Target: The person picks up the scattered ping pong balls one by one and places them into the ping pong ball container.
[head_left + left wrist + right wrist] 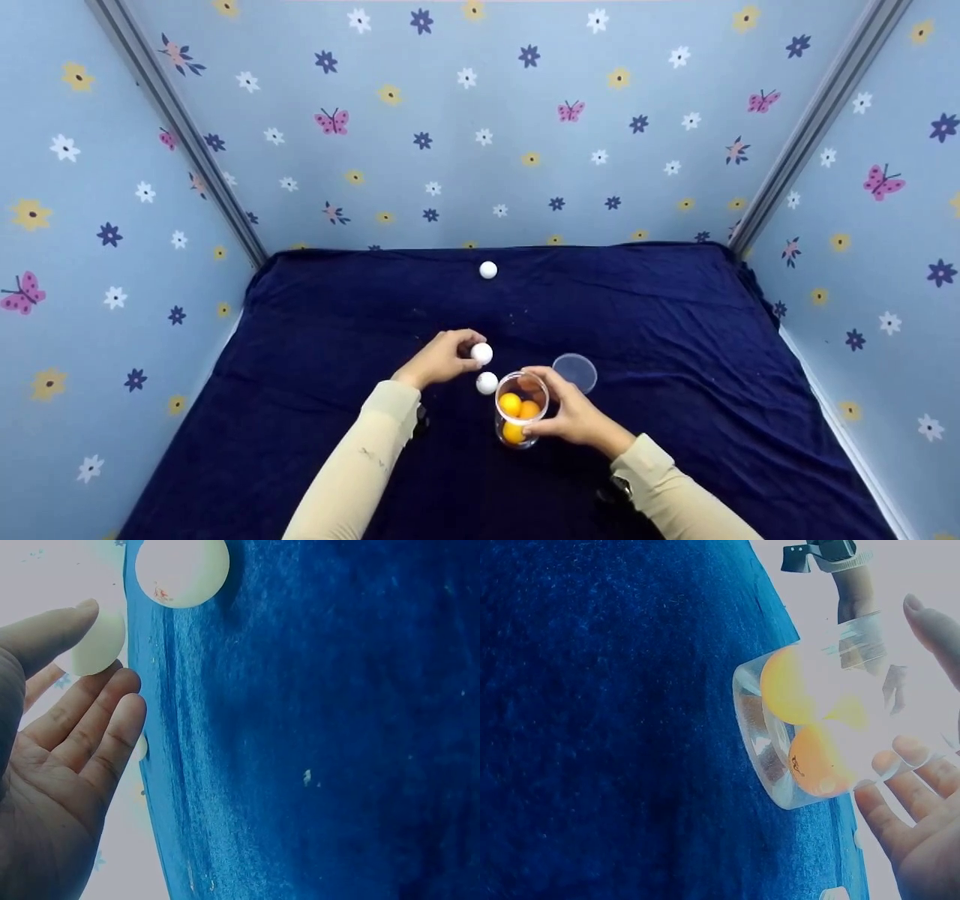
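My left hand (444,358) pinches a white ping-pong ball (481,353) between thumb and fingers, as the left wrist view also shows with the held ball (101,645). Just below it in the head view, a second white ball (487,383) lies on the cloth. My right hand (574,412) grips a clear plastic jar (757,720) near its rim, fingers on one side and thumb on the other. The jar's mouth is uncovered. Inside sit orange ping-pong balls (510,405), three of them showing.
A clear round lid (575,373) lies on the cloth behind the right hand. Farther back is another white ball (488,270). Dark blue cloth (637,315) covers the surface, with flower-patterned walls (480,120) at the back and both sides.
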